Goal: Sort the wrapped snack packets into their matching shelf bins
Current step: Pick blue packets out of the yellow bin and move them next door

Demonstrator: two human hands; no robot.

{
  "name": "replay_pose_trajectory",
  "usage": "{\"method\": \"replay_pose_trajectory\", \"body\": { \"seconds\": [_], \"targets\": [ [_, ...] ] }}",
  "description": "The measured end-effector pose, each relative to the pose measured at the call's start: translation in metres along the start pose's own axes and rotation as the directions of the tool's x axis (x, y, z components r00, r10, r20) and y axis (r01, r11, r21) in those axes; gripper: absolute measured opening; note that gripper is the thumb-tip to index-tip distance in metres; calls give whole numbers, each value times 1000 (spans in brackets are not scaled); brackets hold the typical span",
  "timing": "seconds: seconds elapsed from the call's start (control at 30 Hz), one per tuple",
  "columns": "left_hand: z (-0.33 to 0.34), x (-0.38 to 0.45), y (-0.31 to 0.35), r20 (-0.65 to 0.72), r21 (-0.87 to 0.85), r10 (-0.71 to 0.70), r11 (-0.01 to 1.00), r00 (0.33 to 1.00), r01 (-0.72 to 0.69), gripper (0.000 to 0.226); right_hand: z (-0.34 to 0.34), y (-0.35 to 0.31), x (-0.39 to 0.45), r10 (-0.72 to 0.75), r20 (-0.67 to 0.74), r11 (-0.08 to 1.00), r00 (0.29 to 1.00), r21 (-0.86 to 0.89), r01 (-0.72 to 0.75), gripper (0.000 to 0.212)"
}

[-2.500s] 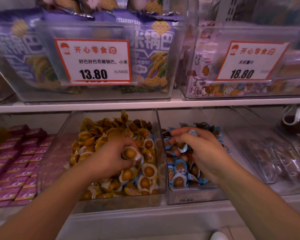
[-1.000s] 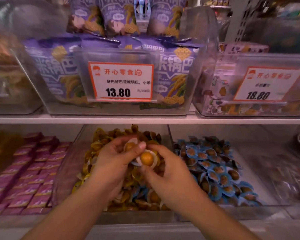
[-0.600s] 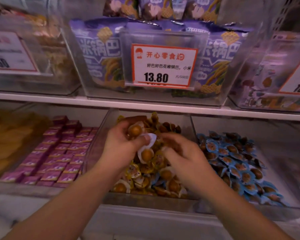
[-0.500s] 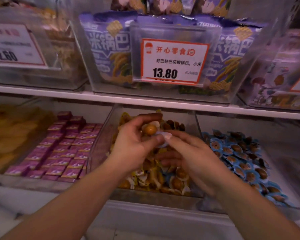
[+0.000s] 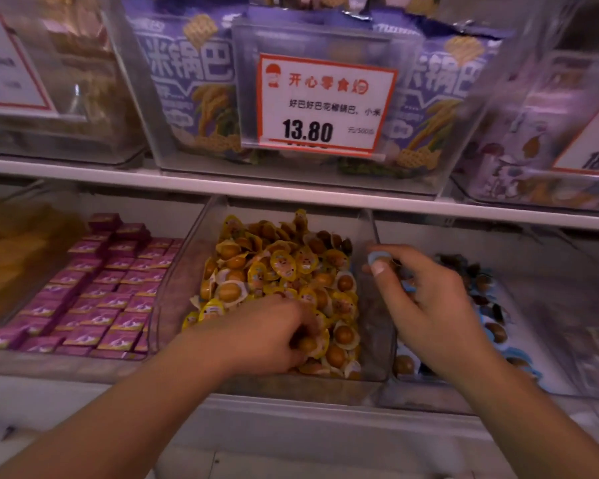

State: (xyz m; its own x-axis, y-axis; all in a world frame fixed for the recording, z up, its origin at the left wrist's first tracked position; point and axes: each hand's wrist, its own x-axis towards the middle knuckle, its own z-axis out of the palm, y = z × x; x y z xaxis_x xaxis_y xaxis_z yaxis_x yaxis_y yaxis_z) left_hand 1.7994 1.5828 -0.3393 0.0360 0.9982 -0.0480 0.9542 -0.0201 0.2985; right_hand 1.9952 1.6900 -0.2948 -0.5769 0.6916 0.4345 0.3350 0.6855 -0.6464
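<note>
So in the middle of the frame a clear bin (image 5: pixel 184 271) is packed with yellow-wrapped egg packets (image 5: pixel 284 271), and the left hand (image 5: pixel 270 335) is dug into the lower part of that pile, fingers curled around one or two of the yellow packets near the bin's front right corner. Just to the right, across the clear divider wall, the right hand (image 5: pixel 426 299) is held above the neighbouring bin (image 5: pixel 550 375), where the blue-wrapped egg packets (image 5: pixel 491 319) are kept; a single blue packet (image 5: pixel 377 260) is pinched between its thumb and forefinger, right by the divider, with the other fingers loosely bent. At the left of the frame, rows of small purple packets (image 5: pixel 97 299) are laid flat in their own bin. On the shelf above, purple snack bags (image 5: pixel 184 77) are stacked in another clear bin, and a white price tag (image 5: pixel 325 105) with an orange border reading 13.80 is stuck on its front, upper centre.
</note>
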Motion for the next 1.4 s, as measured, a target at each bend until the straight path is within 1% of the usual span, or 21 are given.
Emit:
{"method": "replay_pose_trajectory", "body": {
  "seconds": [0.1, 0.2, 0.27, 0.37, 0.47, 0.57, 0.67, 0.77, 0.83, 0.87, 0.93, 1.0, 1.03, 1.1, 1.13, 1.2, 1.27, 1.3, 1.33, 1.37, 1.4],
  "targets": [
    [3, 10, 1, 114, 205, -52, 978, 992, 28, 50, 2, 4, -4, -7, 3, 1000, 1000, 29, 7, 30],
    [9, 20, 3, 220, 298, -97, 954, 971, 27, 73, 5, 8, -7, -33, 25, 999, 999, 34, 32, 27],
    [17, 25, 6, 199, 356, -88, 935, 976, 12, 83, 7, 10, -8, -58, 17, 998, 998, 16, 57, 24],
    [24, 30, 8, 156, 380, -82, 925, 984, 17, 90, 8, 11, -8, -72, 9, 997, 997, 2, 72, 24],
    [21, 34, 12, 132, 345, -53, 939, 990, 4, 86, 10, 11, -8, -67, 11, 998, 998, 15, 67, 25],
    [20, 37, 17, 138, 254, -38, 967, 990, 2, 82, 12, 10, -7, -69, -2, 997, 998, 31, 69, 25],
    [22, 38, 17, 149, 133, -91, 989, 985, 71, 72, 14, 11, -7, -83, -10, 996, 996, 34, 83, 26],
    [16, 41, 10, 215, 45, -136, 991, 967, 129, 65, 14, 13, -7, -88, -12, 995, 996, 50, 88, 25],
    [6, 42, 3, 226, -103, -135, 982, 965, 161, 61, 12, 14, -6, -82, -1, 995, 997, 64, 82, 26],
    [0, 41, 0, 205, -213, -113, 964, 972, 157, 56, 11, 14, -6, -79, 2, 995, 997, 66, 79, 26],
    [-14, 38, -8, 83, -456, -93, 882, 992, 121, 39, 9, 14, -5, -70, 8, 995, 998, 69, 69, 27],
    [-26, 32, -13, -87, -663, -201, 742, 976, 94, 28, 8, 14, -3, -57, 6, 995, 998, 79, 56, 27],
    [-29, 28, -15, -144, -770, -290, 634, 946, 78, 28, 8, 12, -3, -48, -3, 995, 999, 92, 48, 26],
    [-33, 20, -16, -118, -942, -436, 333, 892, 38, 40, 9, 8, -2, -29, -43, 990, 999, 134, 35, 24],
    [-33, 17, -14, -79, -978, -450, 206, 889, 17, 50, 10, 5, -2, -23, -72, 985, 997, 170, 35, 24],
    [-34, 9, -8, -45, -998, -433, 65, 900, -19, 64, 12, -7, -2, -56, -141, 968, 988, 235, 88, 24],
    [-35, 3, -2, -70, -997, -419, 38, 905, -59, 55, 16, -22, -3, -92, -183, 934, 979, 324, 149, 22],
    [-35, 0, -1, -102, -995, -417, 63, 903, -83, 47, 22, -29, -2, -46, -168, 908, 985, 404, 111, 20],
    [-35, -2, 1, -145, -988, -414, 106, 899, -110, 44, 29, -34, 0, 49, -130, 873, 990, 488, 20, 18],
    [-35, -4, 1, -198, -974, -416, 181, 888, -133, 44, 37, -38, 2, 187, -61, 811, 980, 572, -120, 17],
    [-35, -5, 0, -258, -949, -420, 280, 870, -146, 45, 44, -42, 5, 351, 53, 697, 935, 652, -299, 17]
  ]
}}
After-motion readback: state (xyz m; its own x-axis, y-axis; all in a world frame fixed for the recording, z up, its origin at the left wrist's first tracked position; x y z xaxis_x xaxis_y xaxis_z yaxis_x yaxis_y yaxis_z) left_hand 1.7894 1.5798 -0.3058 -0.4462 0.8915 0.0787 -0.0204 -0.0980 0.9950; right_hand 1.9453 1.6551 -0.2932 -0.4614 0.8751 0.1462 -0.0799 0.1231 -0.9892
